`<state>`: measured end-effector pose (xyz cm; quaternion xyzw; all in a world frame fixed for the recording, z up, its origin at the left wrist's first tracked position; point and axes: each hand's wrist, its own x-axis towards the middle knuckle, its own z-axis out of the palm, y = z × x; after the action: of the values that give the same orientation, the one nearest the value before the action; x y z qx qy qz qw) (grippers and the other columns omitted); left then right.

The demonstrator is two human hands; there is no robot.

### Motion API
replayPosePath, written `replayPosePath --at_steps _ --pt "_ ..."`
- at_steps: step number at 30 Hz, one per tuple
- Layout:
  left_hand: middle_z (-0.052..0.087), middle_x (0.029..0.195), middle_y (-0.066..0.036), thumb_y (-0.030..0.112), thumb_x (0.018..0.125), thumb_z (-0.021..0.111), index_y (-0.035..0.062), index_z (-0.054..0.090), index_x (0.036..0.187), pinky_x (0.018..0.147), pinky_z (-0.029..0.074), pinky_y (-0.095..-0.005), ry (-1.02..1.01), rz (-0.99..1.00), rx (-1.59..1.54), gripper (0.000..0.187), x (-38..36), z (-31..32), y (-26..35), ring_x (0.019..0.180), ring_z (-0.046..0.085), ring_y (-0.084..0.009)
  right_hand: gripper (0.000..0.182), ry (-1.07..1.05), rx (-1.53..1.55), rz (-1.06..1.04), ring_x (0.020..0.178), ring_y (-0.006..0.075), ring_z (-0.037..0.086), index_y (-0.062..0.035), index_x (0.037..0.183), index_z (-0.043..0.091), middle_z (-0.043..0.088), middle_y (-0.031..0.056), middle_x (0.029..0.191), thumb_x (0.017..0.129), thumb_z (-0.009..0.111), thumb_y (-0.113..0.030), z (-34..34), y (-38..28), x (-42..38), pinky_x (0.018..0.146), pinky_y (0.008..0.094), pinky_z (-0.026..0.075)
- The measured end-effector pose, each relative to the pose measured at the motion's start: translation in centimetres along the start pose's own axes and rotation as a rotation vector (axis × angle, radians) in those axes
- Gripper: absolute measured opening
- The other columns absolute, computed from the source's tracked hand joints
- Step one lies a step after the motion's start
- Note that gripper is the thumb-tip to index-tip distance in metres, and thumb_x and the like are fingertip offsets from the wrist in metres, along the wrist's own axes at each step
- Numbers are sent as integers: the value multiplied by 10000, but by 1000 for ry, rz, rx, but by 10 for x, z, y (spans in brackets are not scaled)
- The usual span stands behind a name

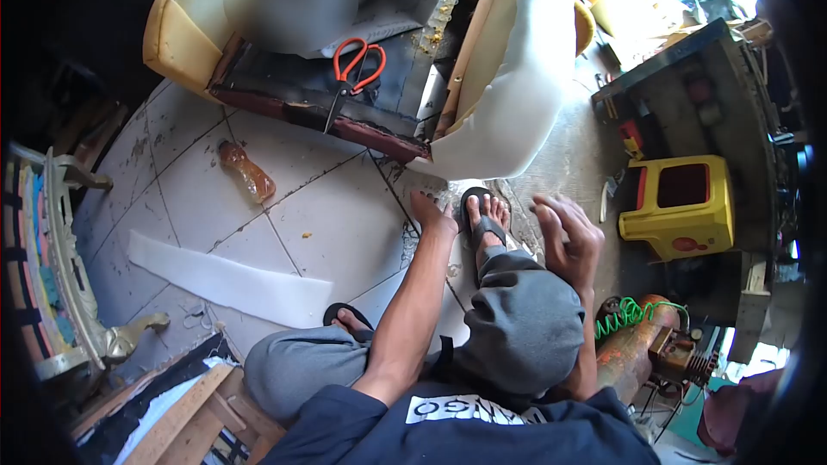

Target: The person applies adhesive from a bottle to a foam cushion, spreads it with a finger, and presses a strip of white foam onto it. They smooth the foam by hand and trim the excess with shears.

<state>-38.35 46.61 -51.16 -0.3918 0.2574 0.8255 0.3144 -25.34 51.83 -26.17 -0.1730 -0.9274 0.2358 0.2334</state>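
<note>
Low over the tiles, my left hand [436, 212] reaches forward with its fingers stretched out, and I see nothing held in it. Beside my right knee is my right hand [570, 237], raised, its fingers loosely bent and apart from the thumb, with nothing visible in them. In front of both stands a partly padded chair or sofa frame [362, 131], its right arm wrapped in white foam [517, 103]. Orange-handled scissors [345, 79] lie across the frame's dark seat base, blades toward me. A blurred patch hides part of the frame's back left.
A bottle of amber stuff [247, 172] and a long white foam strip [226, 282] lie on the floor. To the right are a yellow plastic box [680, 207] and an air compressor [637, 344] with a green coiled hose [633, 314]. Carved furniture [82, 275] stands left.
</note>
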Motion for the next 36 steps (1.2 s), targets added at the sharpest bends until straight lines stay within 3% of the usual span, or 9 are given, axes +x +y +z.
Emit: replayPosePath --at_steps 3,5,10,15,19,22,24,29,36 --pt "464 1491 48 594 963 408 237 502 1440 1227 144 -511 -10 -41 -55 603 13 5 -11 1428 350 -154 159 -7 -33 229 827 276 733 -29 1033 771 754 148 897 921 719 -129 -19 -7 -34 776 379 563" --pt "267 1659 -64 609 967 397 149 274 1596 1262 93 -524 -15 -237 -278 789 11 15 -9 1564 181 -245 159 -54 -24 337 805 272 728 -39 1036 770 749 150 880 923 723 -140 -24 -11 -45 724 371 560" --pt "614 1386 -111 376 1068 296 78 523 1449 1055 517 -375 -711 -45 -279 535 54 42 2 1234 631 -247 281 -467 -336 222 827 309 743 -86 1148 750 754 170 972 896 781 -207 -12 23 -62 735 370 579" --pt "650 1323 -128 329 1060 374 43 554 1408 1055 510 -365 -675 -87 -409 485 45 52 10 1169 661 -245 313 -548 -226 266 932 345 738 -58 1173 733 742 205 1073 938 733 -264 -5 34 -42 830 418 577" --pt "628 1246 -263 273 962 559 -48 593 1264 1004 484 -482 364 539 733 442 47 27 46 1173 607 -394 350 -570 -63 119 964 385 716 -79 1246 696 740 205 1035 949 693 -265 11 57 -42 865 460 568" --pt "519 1262 -260 183 891 649 -12 483 1266 1051 367 -558 576 1547 949 454 37 39 115 1213 474 -451 383 -779 219 78 951 379 719 -79 1296 663 729 203 1083 964 670 -268 24 69 -45 829 454 575" --pt "510 1301 -243 260 892 690 -8 477 1330 1077 372 -551 754 1717 1299 556 43 61 166 1237 474 -436 367 -895 311 87 925 389 718 -63 1277 660 728 203 1050 976 649 -272 23 67 -45 798 470 570" --pt "594 1169 -234 256 913 712 7 617 1164 932 489 -514 247 1420 2090 366 46 74 238 1116 592 -424 271 -692 203 -194 851 407 701 -19 1130 662 720 199 935 975 632 -240 46 90 -49 746 495 567" --pt "662 984 -186 134 873 719 28 646 999 808 513 -476 121 1195 2438 180 -75 111 293 934 661 -391 265 -545 441 -147 855 394 705 -32 1151 668 722 189 938 994 613 -238 24 86 -32 777 488 576"
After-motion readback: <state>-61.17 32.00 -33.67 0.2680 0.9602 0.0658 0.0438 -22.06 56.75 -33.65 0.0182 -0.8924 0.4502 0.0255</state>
